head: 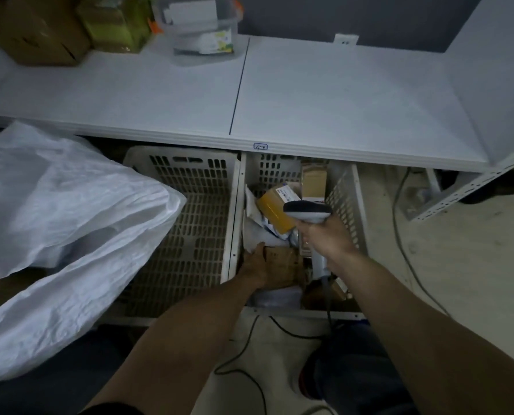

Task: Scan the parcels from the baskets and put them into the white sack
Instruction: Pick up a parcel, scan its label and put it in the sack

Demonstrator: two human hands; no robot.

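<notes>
My right hand [324, 236] grips the scanner [308, 210]; my left hand [254, 263] rests on the brown parcel [282, 265] in the right basket [344, 202], its grip unclear. Probably light, stiff card: take the edges.

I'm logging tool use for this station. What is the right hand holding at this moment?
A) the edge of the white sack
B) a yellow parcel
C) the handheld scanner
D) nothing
C: the right hand is curled round the handle of the scanner above the right basket, while the left hand reaches down among the parcels there.
</notes>
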